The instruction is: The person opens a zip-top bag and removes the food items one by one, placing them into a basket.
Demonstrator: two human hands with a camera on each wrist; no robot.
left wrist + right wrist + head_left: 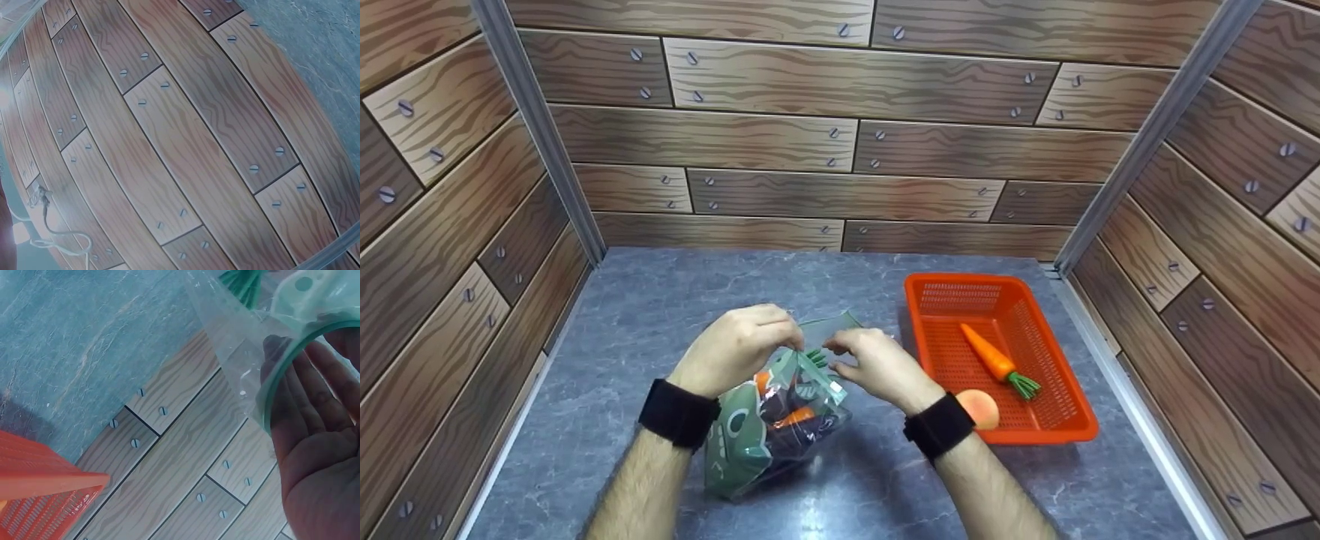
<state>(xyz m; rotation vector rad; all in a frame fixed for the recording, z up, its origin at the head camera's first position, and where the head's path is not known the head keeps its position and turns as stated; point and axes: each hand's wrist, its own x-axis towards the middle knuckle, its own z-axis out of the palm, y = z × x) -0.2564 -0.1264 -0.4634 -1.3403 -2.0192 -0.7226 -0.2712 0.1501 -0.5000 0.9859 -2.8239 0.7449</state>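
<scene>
A clear zip bag (pixel 735 450) with a green cartoon face stands on the tabletop, leaning, its mouth spread apart. Inside it show an orange carrot (pixel 797 416), dark purple shapes and some green leafy tips (pixel 816 357). My left hand (pixel 746 341) pinches the bag's upper edge from the left. On the other side, my right hand (pixel 877 367) is at the mouth with thumb and fingers apart. In the right wrist view its extended fingers (pixel 304 394) overlap the green-edged rim (pixel 275 382). The left wrist view catches neither hand nor bag.
Right of the bag sits an orange perforated basket (pixel 1080 420). It holds a carrot (pixel 988 352) with a green top and a round peach-coloured piece (pixel 981 409), partly covered by my right wristband (pixel 939 426). Wood-patterned walls (pixel 840 142) enclose the grey marbled table (pixel 660 292).
</scene>
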